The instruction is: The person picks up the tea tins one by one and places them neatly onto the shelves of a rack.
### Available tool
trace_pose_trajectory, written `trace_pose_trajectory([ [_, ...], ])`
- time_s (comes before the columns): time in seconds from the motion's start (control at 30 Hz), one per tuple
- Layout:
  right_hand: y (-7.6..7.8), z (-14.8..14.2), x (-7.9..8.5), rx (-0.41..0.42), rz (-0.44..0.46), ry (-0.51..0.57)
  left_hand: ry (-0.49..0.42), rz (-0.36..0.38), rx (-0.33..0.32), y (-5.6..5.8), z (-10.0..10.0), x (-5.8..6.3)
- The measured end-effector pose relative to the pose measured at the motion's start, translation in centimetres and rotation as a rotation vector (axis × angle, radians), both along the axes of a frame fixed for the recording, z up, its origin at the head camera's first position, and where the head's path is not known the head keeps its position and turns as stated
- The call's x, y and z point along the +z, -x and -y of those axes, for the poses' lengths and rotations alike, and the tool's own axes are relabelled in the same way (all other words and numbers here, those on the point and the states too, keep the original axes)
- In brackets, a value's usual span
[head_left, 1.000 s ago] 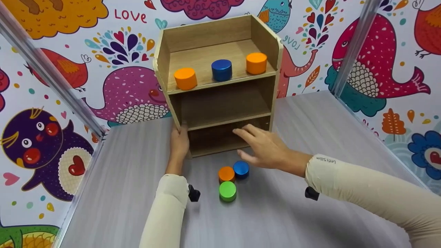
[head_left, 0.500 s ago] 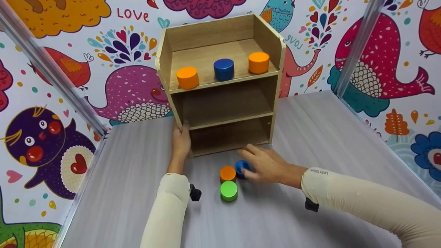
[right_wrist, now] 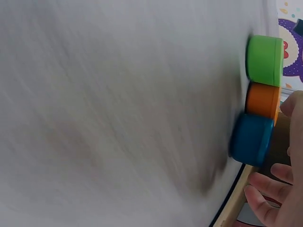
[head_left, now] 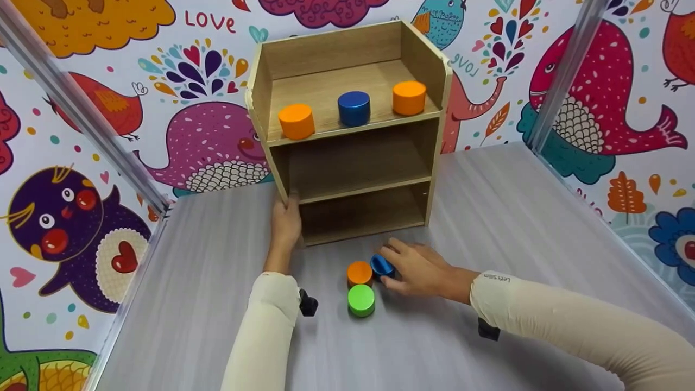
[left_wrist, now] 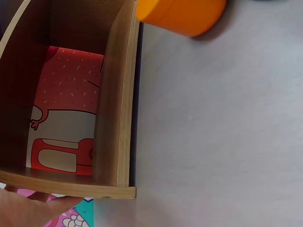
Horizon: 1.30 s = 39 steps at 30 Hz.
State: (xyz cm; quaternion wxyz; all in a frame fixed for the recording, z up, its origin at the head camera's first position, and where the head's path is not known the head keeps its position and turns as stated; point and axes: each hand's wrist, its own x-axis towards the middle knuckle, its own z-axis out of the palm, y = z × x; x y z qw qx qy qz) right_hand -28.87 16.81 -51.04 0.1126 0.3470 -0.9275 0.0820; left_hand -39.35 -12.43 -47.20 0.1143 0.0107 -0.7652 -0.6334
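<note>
On the table in front of a small wooden shelf unit (head_left: 369,189), short blue (head_left: 382,266), orange (head_left: 360,273) and green (head_left: 361,300) cylinders stand close together. My right hand (head_left: 421,269) is at the blue cylinder, its thumb and fingers spread about it. In the right wrist view, the fingertips (right_wrist: 267,184) lie past the blue cylinder (right_wrist: 252,140), and no firm grip shows. Against the outer left side of the shelf rests my left hand (head_left: 285,225). Part of that hand (left_wrist: 28,208) appears below the side panel in the left wrist view.
Along the front of the top shelf board stand a blue cylinder (head_left: 354,108) and two orange cylinders, one left (head_left: 296,121) and one right (head_left: 409,98). Patterned walls (head_left: 217,146) enclose the grey table (head_left: 217,304) behind and at both sides.
My right hand has come down from before the lowest compartment to the blue cylinder on the table. My left hand has stayed against the shelf's side.
</note>
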Motion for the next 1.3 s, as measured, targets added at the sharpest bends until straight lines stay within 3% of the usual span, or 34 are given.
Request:
trace_pose_trajectory([
  [0.5, 0.4, 0.1, -1.5, 0.018, -0.015, 0.002, 0.009, 0.003, 0.016, 0.0, 0.0, 0.0],
  [0.77, 0.2, 0.2, -2.0, -0.006, 0.019, 0.014, 0.018, 0.0, -0.008, -0.2, 0.1, 0.2],
  [1.3, 0.2, 0.2, -2.1, -0.021, 0.051, 0.013, 0.005, -0.01, -0.012, -0.1, 0.1, 0.1],
])
